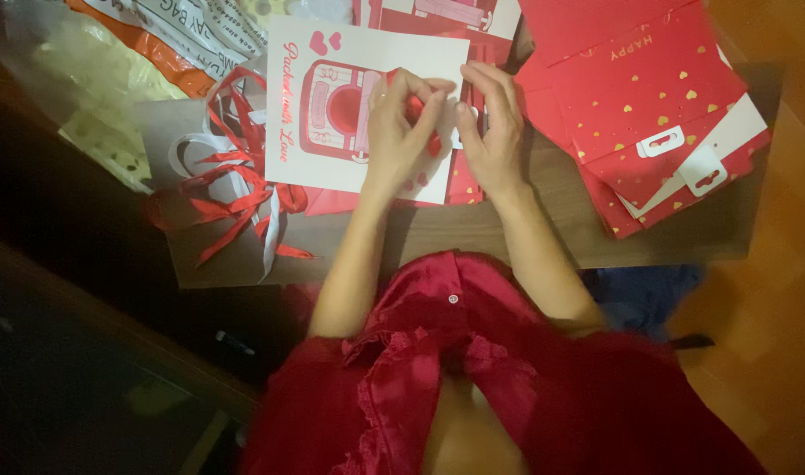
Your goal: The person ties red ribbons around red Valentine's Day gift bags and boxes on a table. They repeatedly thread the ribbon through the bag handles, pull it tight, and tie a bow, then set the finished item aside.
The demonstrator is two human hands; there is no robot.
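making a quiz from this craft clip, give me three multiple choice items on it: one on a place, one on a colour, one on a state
1. Where do the loose ribbons lie?
A. left of the white card
B. on the folded bags
C. on the lap

2. What colour are the folded gift bags at the right?
A. blue with stars
B. red with gold hearts
C. plain green

3. What are the hands doing?
A. resting flat on the table
B. both pinching a small red piece over the card
C. lifting a bag

Key: 1 A, the ribbons sit beside the white card on its left. 2 B, gold hearts dot the red paper. 3 B, the left hand and right hand meet on the red piece.
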